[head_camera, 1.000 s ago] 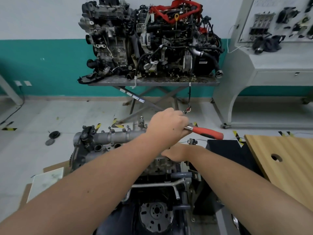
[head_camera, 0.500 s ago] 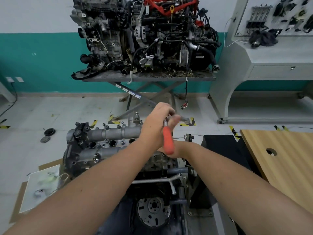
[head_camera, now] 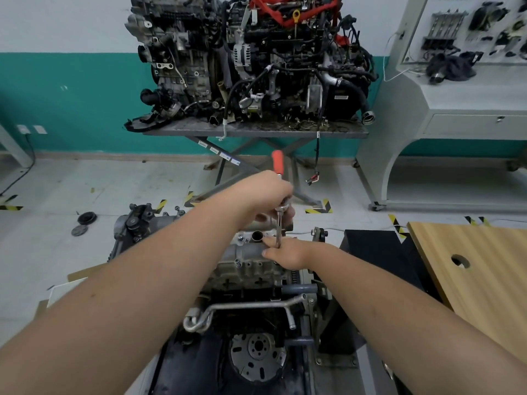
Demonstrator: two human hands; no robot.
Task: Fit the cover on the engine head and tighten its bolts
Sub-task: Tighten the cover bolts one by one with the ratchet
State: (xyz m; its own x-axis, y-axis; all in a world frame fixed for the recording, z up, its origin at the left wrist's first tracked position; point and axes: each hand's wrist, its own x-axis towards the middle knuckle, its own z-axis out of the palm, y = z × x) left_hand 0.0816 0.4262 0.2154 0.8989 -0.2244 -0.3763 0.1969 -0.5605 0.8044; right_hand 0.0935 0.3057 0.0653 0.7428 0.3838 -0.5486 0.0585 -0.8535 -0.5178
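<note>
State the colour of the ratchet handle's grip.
Orange-red, on the ratchet handle, seen in the head view.

Second engine [head_camera: 251, 61] on stand, wooden board [head_camera: 479, 269], perhaps rubber discs [head_camera: 82, 223]

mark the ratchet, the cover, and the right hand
ratchet [head_camera: 277, 161]: head view, on its red handle above the fist.
cover [head_camera: 245, 253]: head view, on its bare grey top face.
right hand [head_camera: 286, 253]: head view, on the back of the hand.

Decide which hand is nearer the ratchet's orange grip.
Left. The left hand holds the ratchet just below its orange grip; the right hand steadies the socket extension lower down.
</note>
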